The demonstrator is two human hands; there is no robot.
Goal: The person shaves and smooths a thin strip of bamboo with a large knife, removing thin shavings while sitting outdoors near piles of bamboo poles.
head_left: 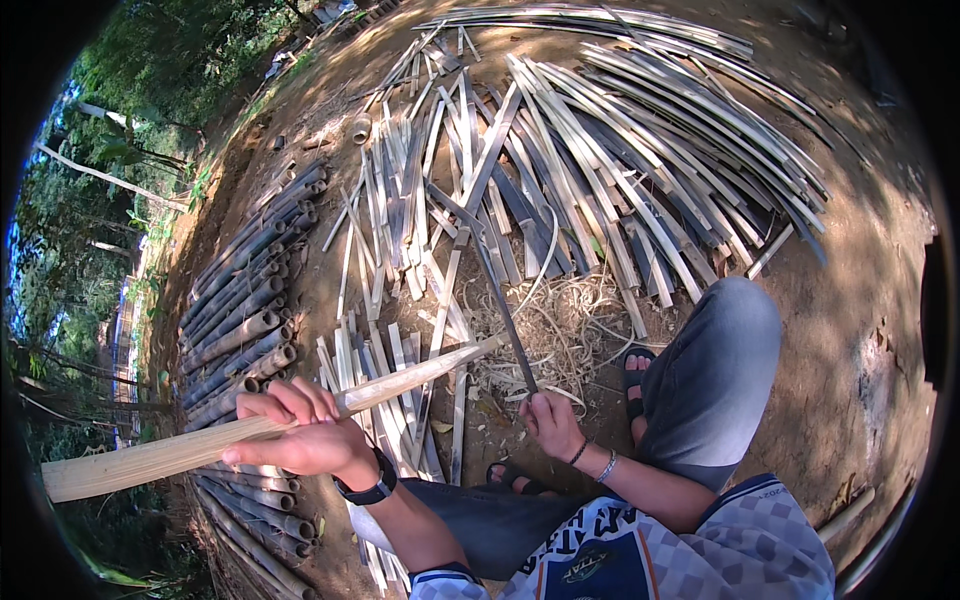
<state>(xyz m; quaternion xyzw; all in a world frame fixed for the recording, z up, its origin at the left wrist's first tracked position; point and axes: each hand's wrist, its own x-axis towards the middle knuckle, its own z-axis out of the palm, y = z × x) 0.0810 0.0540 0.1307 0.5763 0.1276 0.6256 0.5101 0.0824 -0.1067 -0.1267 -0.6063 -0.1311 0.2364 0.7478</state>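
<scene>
I sit over bare brown dirt [830, 350], dappled with sun, with green trees [170, 80] off to the left. Pale and dark split strips [610, 150] fan across the ground ahead, curled shavings [575, 340] heap before my feet, and dark bamboo poles [240, 325] lie stacked on my left. My bent right knee [735, 315] rises beside the shavings. My left hand [300, 435] grips the wide pale slat [415, 380], which slants above the ground; my right fist [552, 425] is closed around the long dark blade [511, 325]. The slat's narrow tip reaches the blade; I cannot tell whether they touch.
</scene>
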